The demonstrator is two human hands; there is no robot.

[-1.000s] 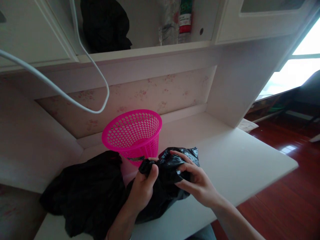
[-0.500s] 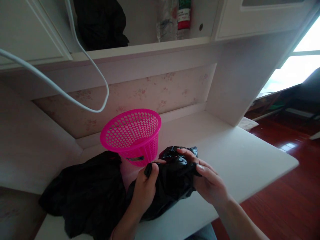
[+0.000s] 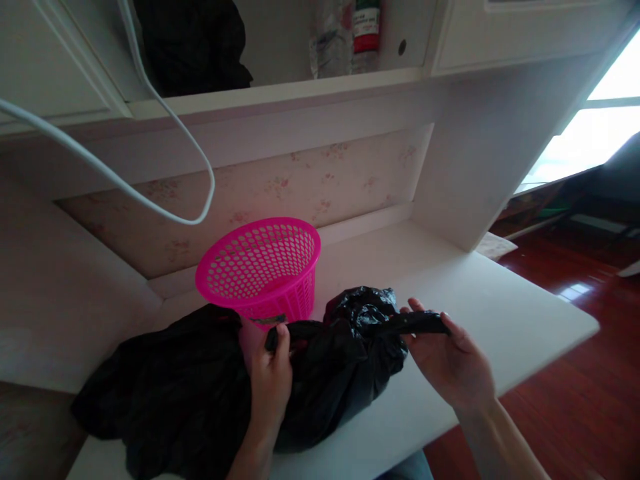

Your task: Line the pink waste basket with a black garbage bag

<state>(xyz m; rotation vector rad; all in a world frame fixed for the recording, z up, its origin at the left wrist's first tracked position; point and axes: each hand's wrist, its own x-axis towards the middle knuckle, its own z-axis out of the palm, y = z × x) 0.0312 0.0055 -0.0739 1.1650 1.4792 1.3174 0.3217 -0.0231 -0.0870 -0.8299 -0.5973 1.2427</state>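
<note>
Pink perforated basket [image 3: 263, 267] at the far side of a white counter [image 3: 460, 313], open cupboard [image 3: 280, 89] above holding dark bundle [image 3: 195, 47] and red-and-green container [image 3: 367, 37], glossy, crumpled black bag [image 3: 340, 387] nearer on the counter, left hand [image 3: 273, 377] and right hand [image 3: 453, 367] pinching its stretched-out ends in narrow grips.

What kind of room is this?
Probably a room in a home: there's a pale pink, flower-patterned wall panel, a white cabinet with an open shelf, and a shiny reddish-brown floor.
</note>
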